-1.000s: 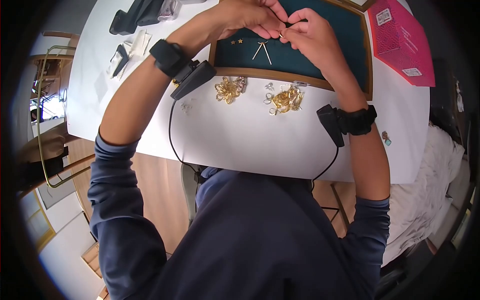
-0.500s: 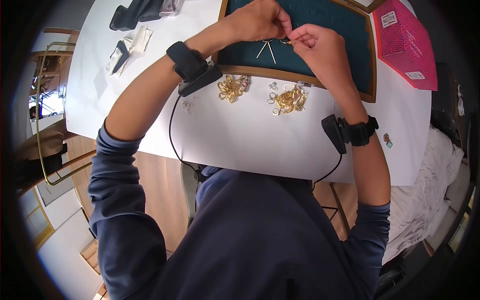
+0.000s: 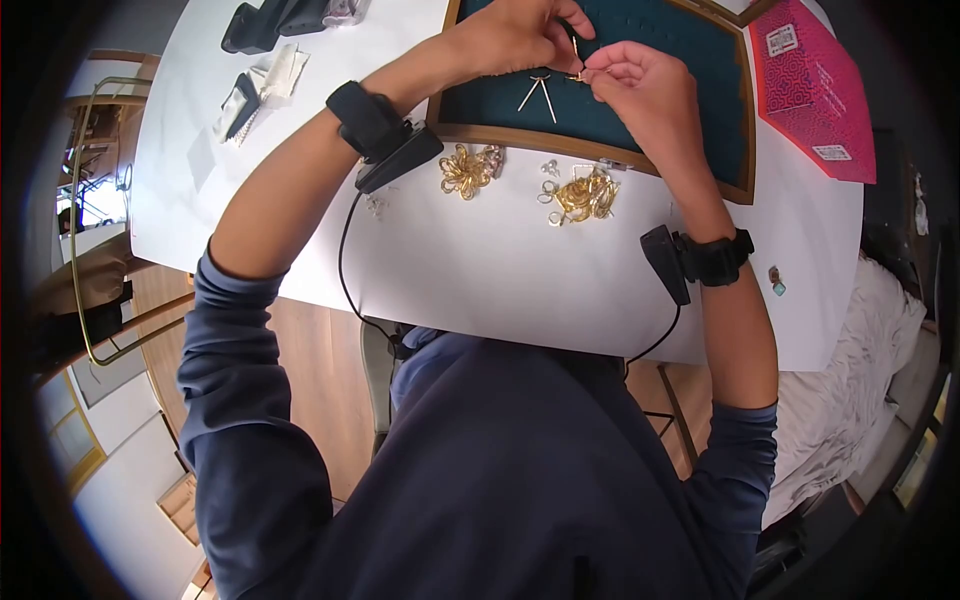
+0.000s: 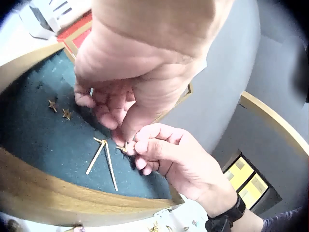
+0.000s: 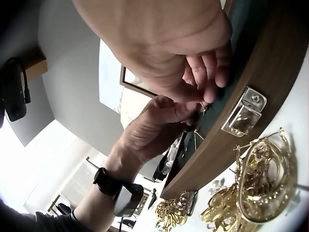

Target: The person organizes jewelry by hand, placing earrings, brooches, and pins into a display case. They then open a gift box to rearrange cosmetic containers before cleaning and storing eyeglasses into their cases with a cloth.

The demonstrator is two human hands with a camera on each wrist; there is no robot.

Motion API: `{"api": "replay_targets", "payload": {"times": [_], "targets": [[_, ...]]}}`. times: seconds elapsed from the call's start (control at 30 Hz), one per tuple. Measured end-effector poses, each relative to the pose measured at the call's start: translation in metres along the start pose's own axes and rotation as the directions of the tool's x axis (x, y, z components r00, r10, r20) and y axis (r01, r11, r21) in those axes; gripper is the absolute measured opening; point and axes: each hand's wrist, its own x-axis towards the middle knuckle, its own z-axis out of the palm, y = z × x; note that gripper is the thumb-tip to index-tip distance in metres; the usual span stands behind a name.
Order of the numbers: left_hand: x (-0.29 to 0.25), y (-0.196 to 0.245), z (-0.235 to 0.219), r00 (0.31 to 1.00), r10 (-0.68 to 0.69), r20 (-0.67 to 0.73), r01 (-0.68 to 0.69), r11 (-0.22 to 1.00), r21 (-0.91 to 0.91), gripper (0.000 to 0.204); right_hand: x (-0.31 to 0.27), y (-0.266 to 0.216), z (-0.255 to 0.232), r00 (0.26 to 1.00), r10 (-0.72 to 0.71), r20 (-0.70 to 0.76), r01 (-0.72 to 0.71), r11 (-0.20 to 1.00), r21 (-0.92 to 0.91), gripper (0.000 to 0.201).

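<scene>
Both hands meet over the dark green lined tray of a wooden-framed jewellery case [image 3: 690, 120]. My right hand [image 3: 645, 95] pinches a small gold earring [image 4: 124, 149] between thumb and fingertips, low over the lining. From the other side, my left hand [image 3: 515, 40] has its thumb and fingertips at the same earring, with the fingers bent round it. The earring's exact shape is mostly hidden by fingertips. Beside it on the lining lies a pair of thin gold bar earrings [image 4: 109, 162] set in a V. Two gold star earrings [image 4: 66, 114] sit farther left in the left wrist view.
On the white table [image 3: 500, 270], a gold jewellery heap [image 3: 588, 195] and a gold loop cluster [image 3: 465, 172] lie before the case. A metal latch [image 5: 245, 112] projects from its front edge. A pink packet [image 3: 812, 95] lies right; pouches [image 3: 280, 75] lie left.
Both hands have moved slightly towards the body and right, uncovering more of the tray behind them. The left fingers have spread apart somewhat since the half-second-old frame. The bar earrings stay in place.
</scene>
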Motion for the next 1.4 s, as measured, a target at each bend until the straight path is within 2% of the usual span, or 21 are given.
{"api": "replay_targets", "payload": {"times": [0.07, 0.17, 0.27, 0.37, 0.47, 0.57, 0.67, 0.77, 0.87, 0.9, 0.97, 1.07, 1.17, 1.27, 1.37, 1.4], "targets": [[0.001, 0.000, 0.000, 0.999, -0.026, -0.029, 0.025, 1.000, -0.012, 0.019, 0.001, 0.003, -0.001, 1.000, 0.021, 0.022, -0.023, 0.995, 0.092, 0.017], [0.003, 0.006, 0.004, 0.998, 0.063, -0.008, -0.063, 0.998, 0.005, 0.014, -0.002, -0.003, -0.010, 0.988, 0.143, 0.056, -0.149, 0.982, 0.115, 0.018], [0.007, 0.003, 0.005, 0.998, 0.062, 0.020, -0.061, 0.997, -0.040, 0.011, -0.006, 0.003, -0.016, 0.987, 0.148, 0.068, -0.152, 0.987, 0.053, 0.019], [0.008, -0.004, 0.001, 0.990, 0.138, 0.032, -0.136, 0.989, -0.050, 0.009, -0.011, 0.007, -0.016, 0.997, 0.030, 0.073, -0.031, 0.999, 0.021, 0.019], [0.005, -0.008, -0.002, 0.997, 0.066, 0.044, -0.059, 0.986, -0.159, 0.010, -0.008, 0.007, -0.010, 0.999, 0.012, 0.052, -0.016, 0.997, 0.074, 0.021], [0.003, -0.009, -0.004, 0.998, 0.027, 0.059, -0.011, 0.967, -0.254, 0.011, -0.009, -0.005, -0.005, 0.998, -0.047, -0.052, 0.042, 0.995, -0.095, 0.022], [-0.002, -0.006, -0.009, 0.999, -0.015, 0.031, 0.024, 0.950, -0.312, 0.012, -0.006, -0.009, -0.001, 0.991, -0.127, -0.044, 0.122, 0.986, -0.115, 0.023], [-0.004, -0.003, -0.012, 0.998, 0.052, 0.046, -0.029, 0.914, -0.404, 0.010, -0.003, -0.016, 0.001, 0.997, -0.074, -0.016, 0.073, 0.997, -0.026, 0.025], [-0.006, -0.002, -0.011, 0.998, 0.042, 0.037, -0.019, 0.873, -0.488, 0.010, 0.004, -0.008, 0.003, 0.999, -0.051, 0.017, 0.048, 0.988, 0.147, 0.026], [-0.006, -0.001, -0.012, 0.998, 0.034, 0.046, -0.008, 0.875, -0.485, 0.012, 0.005, -0.007, 0.001, 0.998, -0.010, 0.066, -0.005, 0.976, 0.219, 0.027], [-0.007, 0.002, -0.014, 0.998, 0.018, 0.058, 0.012, 0.878, -0.478, 0.019, 0.007, -0.008, -0.004, 0.982, 0.058, 0.178, -0.118, 0.929, 0.350, 0.028], [-0.010, 0.007, -0.011, 1.000, -0.025, -0.001, 0.022, 0.907, -0.422, 0.027, 0.004, -0.013, -0.008, 0.949, 0.160, 0.270, -0.280, 0.820, 0.499, 0.029], [-0.012, 0.013, -0.008, 0.993, -0.113, -0.035, 0.082, 0.869, -0.487, 0.032, 0.003, -0.013, -0.008, 0.952, 0.172, 0.254, -0.294, 0.748, 0.595, 0.029], [-0.011, 0.005, -0.009, 0.994, -0.071, -0.086, 0.010, 0.823, -0.568, 0.029, 0.004, -0.014, -0.009, 0.959, 0.191, 0.210, -0.284, 0.695, 0.661, 0.027], [-0.013, 0.005, -0.006, 0.996, 0.090, -0.020, -0.090, 0.894, -0.439, 0.021, 0.005, -0.017, -0.008, 0.958, 0.220, 0.186, -0.287, 0.662, 0.692, 0.026], [-0.015, 0.007, -0.006, 0.991, 0.132, -0.036, -0.136, 0.939, -0.316, 0.018, 0.005, -0.015, -0.007, 0.953, 0.236, 0.190, -0.300, 0.654, 0.694, 0.026]]}}
